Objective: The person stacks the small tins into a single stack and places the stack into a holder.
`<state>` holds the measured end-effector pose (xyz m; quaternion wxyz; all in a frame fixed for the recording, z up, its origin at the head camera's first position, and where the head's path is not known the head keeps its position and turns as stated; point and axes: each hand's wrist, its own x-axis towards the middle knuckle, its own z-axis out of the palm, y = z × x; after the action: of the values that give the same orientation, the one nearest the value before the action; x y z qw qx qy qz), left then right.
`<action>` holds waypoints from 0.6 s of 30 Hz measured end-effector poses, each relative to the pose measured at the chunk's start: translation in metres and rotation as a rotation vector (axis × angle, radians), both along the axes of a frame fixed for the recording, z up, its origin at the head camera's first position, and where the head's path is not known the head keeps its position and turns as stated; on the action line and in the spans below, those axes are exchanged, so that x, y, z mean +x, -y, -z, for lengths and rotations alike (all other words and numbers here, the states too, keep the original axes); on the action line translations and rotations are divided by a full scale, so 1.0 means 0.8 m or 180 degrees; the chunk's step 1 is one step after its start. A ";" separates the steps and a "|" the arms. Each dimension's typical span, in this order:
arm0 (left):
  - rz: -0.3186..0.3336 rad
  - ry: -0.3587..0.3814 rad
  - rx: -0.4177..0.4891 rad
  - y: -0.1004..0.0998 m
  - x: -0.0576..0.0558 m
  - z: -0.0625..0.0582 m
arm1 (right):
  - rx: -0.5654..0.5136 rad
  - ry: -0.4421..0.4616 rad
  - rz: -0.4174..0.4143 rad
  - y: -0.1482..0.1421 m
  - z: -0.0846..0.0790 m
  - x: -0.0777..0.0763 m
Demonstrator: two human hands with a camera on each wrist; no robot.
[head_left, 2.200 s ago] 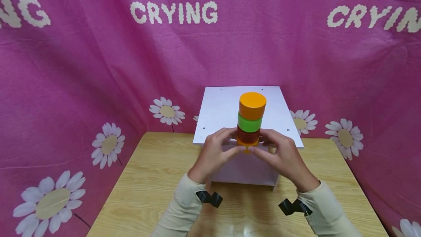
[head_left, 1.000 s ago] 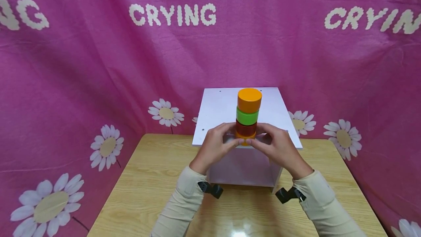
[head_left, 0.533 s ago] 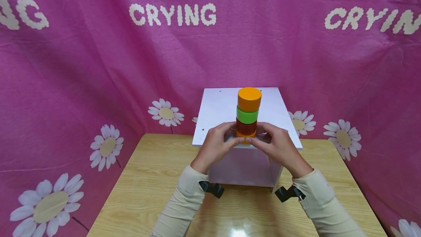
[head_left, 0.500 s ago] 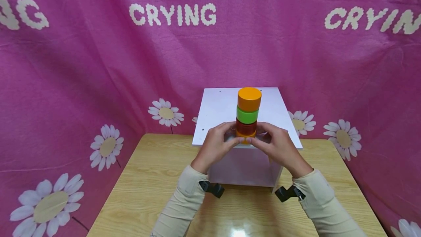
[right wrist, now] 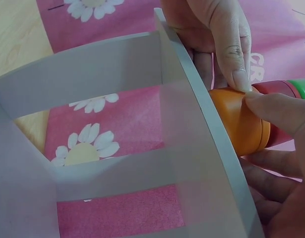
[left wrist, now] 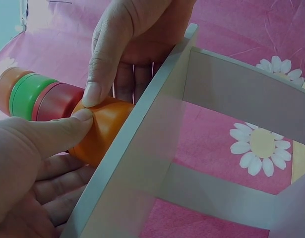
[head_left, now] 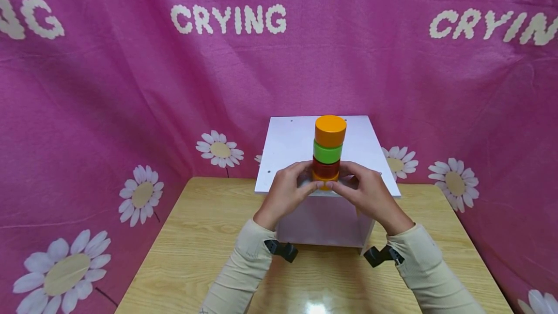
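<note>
An upright stack of smooth, round coloured pieces stands at the front part of the white stand's top. Downward, it has an orange piece, a green piece, a dark red piece and another orange piece at the base. My left hand holds the base piece from the left, and my right hand holds it from the right. Both thumbs press its near side, tips almost touching. In the wrist views, the base piece meets the board. The fingers behind the stack are partly hidden.
The white stand has an open frame below, with a crossbar and side panels. It stands on a wooden table. A pink curtain with daisies and lettering hangs behind and at both sides.
Since the oldest frame, both hands and the stack have shifted forward, farther over the stand's top. Over the last half second they have barely moved. The grip looks the same throughout.
</note>
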<state>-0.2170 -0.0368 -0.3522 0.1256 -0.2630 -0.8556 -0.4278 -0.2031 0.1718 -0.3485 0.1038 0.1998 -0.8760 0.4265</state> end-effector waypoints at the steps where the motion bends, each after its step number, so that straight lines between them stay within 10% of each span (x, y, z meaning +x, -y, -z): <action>1: 0.0000 -0.0006 -0.0004 0.000 0.000 0.000 | 0.0003 -0.0001 0.0000 0.000 0.000 0.000; 18: -0.0028 -0.0039 -0.0039 0.000 -0.001 0.002 | 0.0000 -0.0104 -0.0006 0.000 -0.001 0.000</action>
<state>-0.2181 -0.0367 -0.3537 0.1311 -0.2626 -0.8586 -0.4204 -0.2029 0.1716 -0.3477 0.1178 0.2076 -0.8740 0.4233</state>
